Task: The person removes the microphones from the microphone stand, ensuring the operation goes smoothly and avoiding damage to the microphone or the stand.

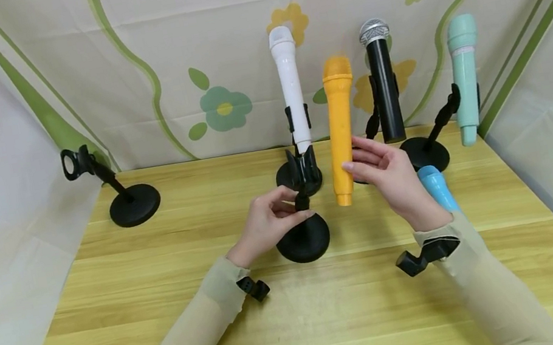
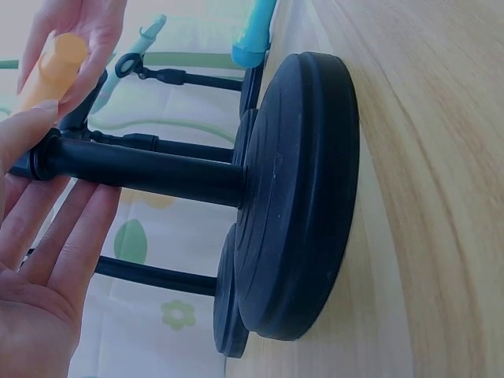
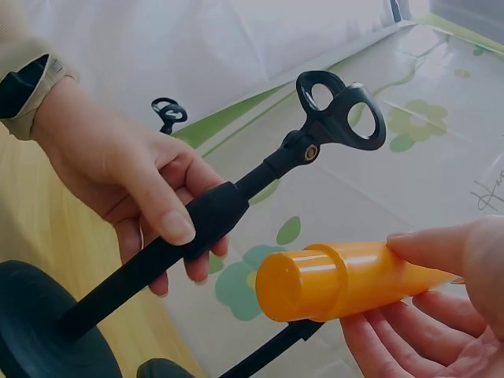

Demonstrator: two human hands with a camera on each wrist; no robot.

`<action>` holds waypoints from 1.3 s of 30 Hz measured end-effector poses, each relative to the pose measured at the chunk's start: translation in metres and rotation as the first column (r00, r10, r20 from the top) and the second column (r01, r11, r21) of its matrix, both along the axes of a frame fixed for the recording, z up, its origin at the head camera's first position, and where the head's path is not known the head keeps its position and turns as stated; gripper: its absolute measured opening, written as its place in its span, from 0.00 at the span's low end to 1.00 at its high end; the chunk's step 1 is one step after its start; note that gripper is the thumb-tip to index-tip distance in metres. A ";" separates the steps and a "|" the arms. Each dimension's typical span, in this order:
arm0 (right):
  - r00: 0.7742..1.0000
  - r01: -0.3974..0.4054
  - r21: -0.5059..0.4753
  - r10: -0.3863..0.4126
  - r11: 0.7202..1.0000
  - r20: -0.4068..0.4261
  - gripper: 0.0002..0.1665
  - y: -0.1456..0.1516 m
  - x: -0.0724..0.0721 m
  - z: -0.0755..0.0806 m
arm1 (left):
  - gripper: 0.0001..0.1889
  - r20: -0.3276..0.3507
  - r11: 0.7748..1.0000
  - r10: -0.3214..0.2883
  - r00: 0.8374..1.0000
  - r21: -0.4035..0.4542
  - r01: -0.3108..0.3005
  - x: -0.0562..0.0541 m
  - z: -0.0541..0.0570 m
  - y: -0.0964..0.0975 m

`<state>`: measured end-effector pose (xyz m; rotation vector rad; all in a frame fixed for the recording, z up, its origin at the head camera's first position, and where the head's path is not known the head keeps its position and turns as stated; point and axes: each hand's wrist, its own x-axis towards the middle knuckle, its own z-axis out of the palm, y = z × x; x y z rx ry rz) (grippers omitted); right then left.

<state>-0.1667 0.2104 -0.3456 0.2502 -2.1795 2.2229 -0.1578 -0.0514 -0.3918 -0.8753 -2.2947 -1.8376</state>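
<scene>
My left hand point(image 1: 268, 220) pinches the pole of a black microphone stand point(image 1: 304, 241) between thumb and fingers. The stand's clip point(image 3: 342, 114) holds nothing, as the right wrist view shows. Whether its round base point(image 2: 299, 197) touches the table, I cannot tell. To the right of the clip, my right hand point(image 1: 391, 177) holds an orange microphone point(image 1: 340, 130) by its lower part, head up. The microphone is apart from the clip. Just behind the gripped stand, a white microphone point(image 1: 291, 90) sits in another stand.
A black microphone point(image 1: 384, 85) and a mint green microphone point(image 1: 465, 71) stand in clips at the back right. One stand point(image 1: 135, 205) with a bare clip is at the back left. A blue microphone point(image 1: 437, 187) lies by my right wrist on the wooden table point(image 1: 304, 328).
</scene>
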 end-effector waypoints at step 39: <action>0.976 -0.097 0.295 0.032 0.951 0.217 0.40 0.057 0.035 -0.076 | 0.11 -0.004 1.000 -0.009 1.000 0.021 0.009 -0.010 -0.016 0.000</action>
